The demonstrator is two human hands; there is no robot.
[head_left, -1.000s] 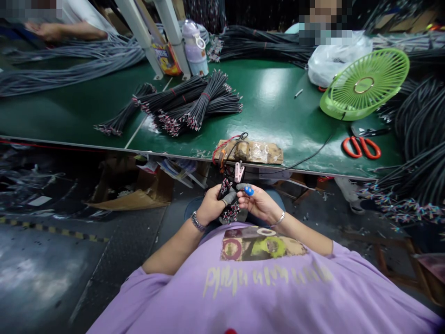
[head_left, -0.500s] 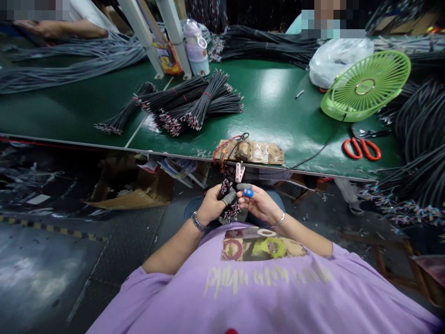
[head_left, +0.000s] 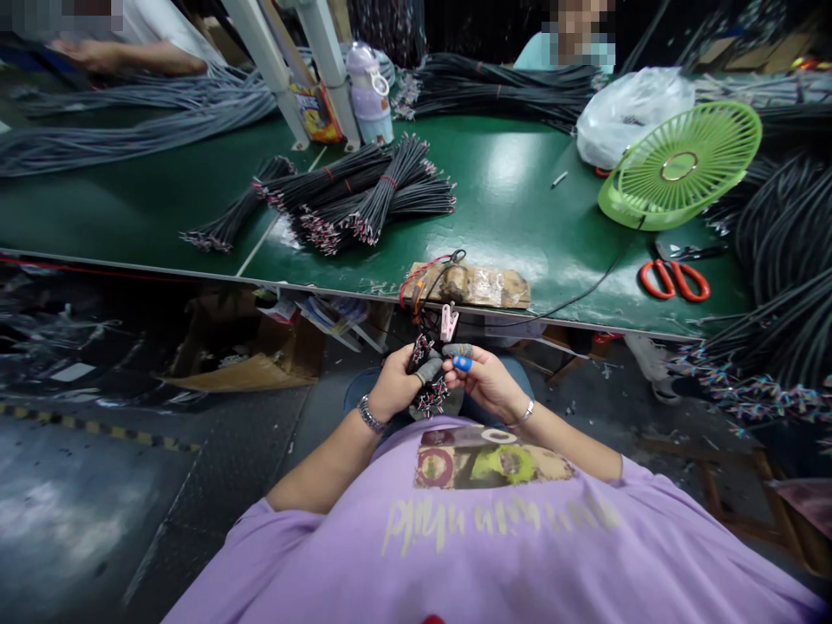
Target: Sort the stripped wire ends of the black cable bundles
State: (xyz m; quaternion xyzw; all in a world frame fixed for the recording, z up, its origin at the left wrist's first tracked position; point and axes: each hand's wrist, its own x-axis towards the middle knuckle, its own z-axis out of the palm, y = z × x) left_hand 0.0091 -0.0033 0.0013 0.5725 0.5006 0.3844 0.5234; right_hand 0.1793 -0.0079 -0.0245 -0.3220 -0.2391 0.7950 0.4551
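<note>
My left hand, with a grey finger cover on the thumb, is closed round a bundle of short black cables whose ends show red and white wires. Close beside it, my right hand has grey and blue covers on its fingers. Its thumb and fingers are pinched together at the cable ends; whatever lies between them is too small to make out. Just above both hands, a pink clip hangs at the table edge, below a wooden board with red and black leads.
Bundles of black cables lie on the green table. To the right are red-handled scissors, a green fan, a plastic bag and a large cable heap. A bottle stands behind. Two people sit across the table.
My right fingers have turned slightly beside the cable ends, while my left hand keeps its hold on the bundle. The view has shifted a little; the person at the back right appears further left.
</note>
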